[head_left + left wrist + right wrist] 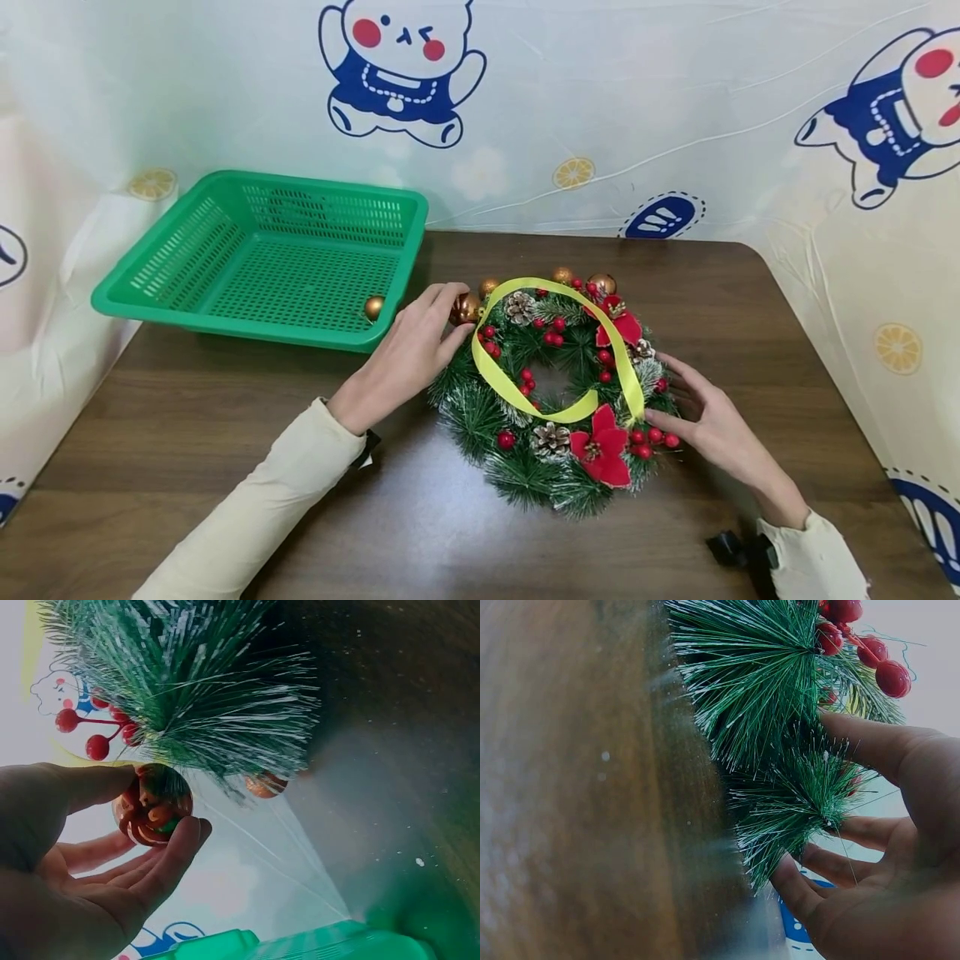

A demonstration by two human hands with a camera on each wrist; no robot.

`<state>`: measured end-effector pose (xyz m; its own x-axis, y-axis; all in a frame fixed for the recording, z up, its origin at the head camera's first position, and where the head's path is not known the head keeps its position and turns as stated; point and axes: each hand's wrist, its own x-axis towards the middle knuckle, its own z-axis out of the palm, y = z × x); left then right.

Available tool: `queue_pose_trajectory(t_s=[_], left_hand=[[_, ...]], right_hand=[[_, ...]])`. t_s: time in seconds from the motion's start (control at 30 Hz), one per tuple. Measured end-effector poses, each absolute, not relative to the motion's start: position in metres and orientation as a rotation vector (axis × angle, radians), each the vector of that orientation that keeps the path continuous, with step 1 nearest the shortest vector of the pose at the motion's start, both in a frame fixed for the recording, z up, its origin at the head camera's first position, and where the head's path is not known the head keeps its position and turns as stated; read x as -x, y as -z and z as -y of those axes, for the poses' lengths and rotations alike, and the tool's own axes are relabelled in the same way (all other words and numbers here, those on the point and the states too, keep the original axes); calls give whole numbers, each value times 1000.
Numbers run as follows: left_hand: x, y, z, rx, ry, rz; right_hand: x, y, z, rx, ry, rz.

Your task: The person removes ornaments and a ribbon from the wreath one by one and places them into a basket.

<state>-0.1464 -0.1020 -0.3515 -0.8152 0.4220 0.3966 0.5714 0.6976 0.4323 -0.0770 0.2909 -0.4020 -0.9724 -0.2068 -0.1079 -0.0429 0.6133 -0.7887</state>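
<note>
A green Christmas wreath lies on the table, dressed with red berries, pinecones, red flowers and a loop of yellow ribbon. At its upper left edge my left hand pinches a shiny copper bauble between thumb and fingers. My right hand holds the wreath's right edge, thumb on the near side by the berries and fingers at the outer needles. More golden baubles sit along the far side of the wreath.
Left of the wreath stands a green plastic basket with one gold bauble inside, near its right wall. A printed cloth hangs behind the brown wooden table. A black strap piece shows by the right wrist.
</note>
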Motion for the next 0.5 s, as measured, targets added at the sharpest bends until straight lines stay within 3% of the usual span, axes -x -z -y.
queue_pose_trajectory(t_s=[0.5], left_hand=[[153,354,98,819,841,2608]], right_hand=[[77,403,-291,216,1299,-2649]])
